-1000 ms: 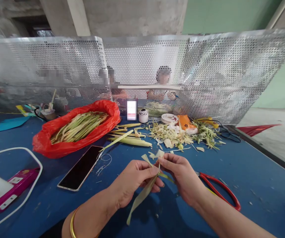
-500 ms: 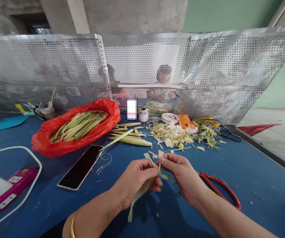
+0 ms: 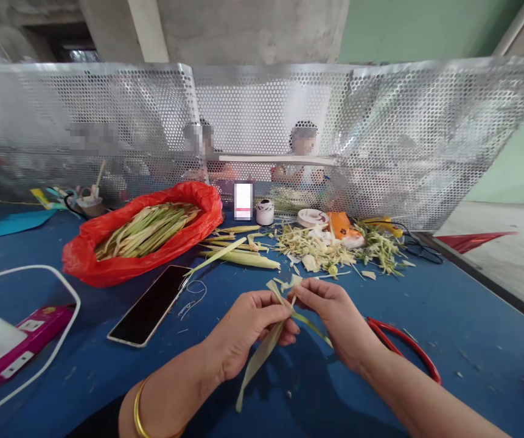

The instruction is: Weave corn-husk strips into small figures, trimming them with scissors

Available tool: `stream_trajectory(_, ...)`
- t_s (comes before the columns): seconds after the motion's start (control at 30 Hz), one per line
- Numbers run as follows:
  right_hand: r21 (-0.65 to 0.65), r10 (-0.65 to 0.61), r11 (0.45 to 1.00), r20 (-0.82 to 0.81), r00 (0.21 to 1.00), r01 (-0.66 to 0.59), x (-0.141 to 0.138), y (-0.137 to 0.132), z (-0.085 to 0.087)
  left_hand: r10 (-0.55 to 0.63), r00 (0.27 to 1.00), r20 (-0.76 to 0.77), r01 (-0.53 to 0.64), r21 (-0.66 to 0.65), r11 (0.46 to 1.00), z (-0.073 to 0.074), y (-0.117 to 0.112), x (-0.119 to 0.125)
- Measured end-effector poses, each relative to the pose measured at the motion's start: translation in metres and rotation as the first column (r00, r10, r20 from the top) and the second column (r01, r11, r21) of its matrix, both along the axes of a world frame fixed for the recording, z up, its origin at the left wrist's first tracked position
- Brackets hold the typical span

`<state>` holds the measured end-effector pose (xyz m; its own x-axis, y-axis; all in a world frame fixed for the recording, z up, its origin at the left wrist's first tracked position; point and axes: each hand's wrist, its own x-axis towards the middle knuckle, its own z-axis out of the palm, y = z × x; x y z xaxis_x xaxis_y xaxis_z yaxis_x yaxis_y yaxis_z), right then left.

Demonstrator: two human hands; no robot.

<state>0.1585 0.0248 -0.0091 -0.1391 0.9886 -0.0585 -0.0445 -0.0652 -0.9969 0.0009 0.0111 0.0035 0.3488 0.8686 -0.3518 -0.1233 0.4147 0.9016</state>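
My left hand (image 3: 248, 328) and my right hand (image 3: 335, 319) meet over the blue table (image 3: 448, 316), both pinched on the same pale green leaf strip (image 3: 259, 362). The strip's long end hangs down under my left hand toward me; its short top ends stick up between my fingertips. A thinner green strand runs from the pinch under my right hand. A gold bangle (image 3: 137, 409) sits on my left wrist.
A red bag (image 3: 106, 267) of leaf strips lies back left, a dark phone (image 3: 150, 305) beside it. Leaf stalks (image 3: 238, 255) and a heap of cuttings (image 3: 330, 246) lie ahead. Red-handled scissors (image 3: 408, 350) rest at right. A perforated metal screen (image 3: 266, 115) fences the table; people sit behind it.
Both hands have stayed pinched on the strip and shifted slightly away from me; the hanging end has swung a little.
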Motion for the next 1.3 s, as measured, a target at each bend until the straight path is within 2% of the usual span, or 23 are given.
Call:
stream_trajectory(0.1,0.032,0.117,0.992,0.133,0.984,-0.122,0.01,0.006,0.006,0.045,0.997,0.067,-0.045,-0.002,0.999,-0.002,0.003,-0.001)
stream_trajectory(0.17,0.05,0.207,0.972,0.265,0.942,-0.228,0.015,0.007,0.009,0.077,0.991,0.105,-0.076,-0.013,0.997,-0.003,0.004,-0.001)
stream_trajectory(0.27,0.052,0.302,0.934,0.412,0.86,-0.353,0.018,0.004,0.012,0.117,0.99,0.075,-0.12,0.042,0.992,-0.004,0.005,0.001)
stream_trajectory(0.33,0.075,0.312,0.919,0.464,0.829,-0.387,0.017,0.0,0.014,0.149,0.988,0.028,-0.151,0.1,0.983,-0.005,0.005,0.002)
stream_trajectory(0.37,0.118,0.263,0.925,0.489,0.832,-0.362,0.017,-0.001,0.015,0.164,0.986,0.01,-0.164,0.122,0.979,-0.005,0.004,0.002)
stream_trajectory(0.43,0.273,0.066,0.931,0.527,0.847,-0.243,0.016,-0.003,0.017,0.167,0.986,-0.022,-0.162,0.148,0.976,-0.004,0.003,0.003)
stream_trajectory(0.5,0.426,-0.127,0.896,0.52,0.845,-0.128,0.015,-0.003,0.018,0.129,0.99,-0.06,-0.118,0.167,0.979,-0.004,0.002,0.003)
stream_trajectory(0.53,0.456,-0.155,0.882,0.514,0.844,-0.116,0.014,-0.003,0.017,0.097,0.992,-0.077,-0.082,0.171,0.982,-0.005,0.0,0.004)
stream_trajectory(0.57,0.446,-0.13,0.885,0.513,0.849,-0.134,0.012,-0.002,0.016,0.059,0.994,-0.091,-0.043,0.17,0.985,-0.005,-0.001,0.004)
stream_trajectory(0.7,0.258,0.028,0.955,0.416,0.909,-0.148,0.004,-0.003,0.011,-0.053,0.991,-0.12,0.069,0.138,0.988,-0.008,-0.005,0.007)
stream_trajectory(0.9,0.16,0.029,0.985,0.251,0.967,-0.071,-0.003,-0.01,0.015,-0.081,0.982,-0.173,0.091,0.053,0.994,-0.001,-0.006,0.009)
stream_trajectory(1.07,0.181,0.023,0.981,0.219,0.976,-0.064,-0.008,-0.015,0.018,-0.136,0.977,-0.162,0.146,0.053,0.988,0.0,-0.006,0.007)
stream_trajectory(1.3,0.281,-0.017,0.958,0.249,0.968,-0.055,-0.013,-0.015,0.009,-0.104,0.988,-0.114,0.105,-0.001,0.995,-0.001,-0.006,0.01)
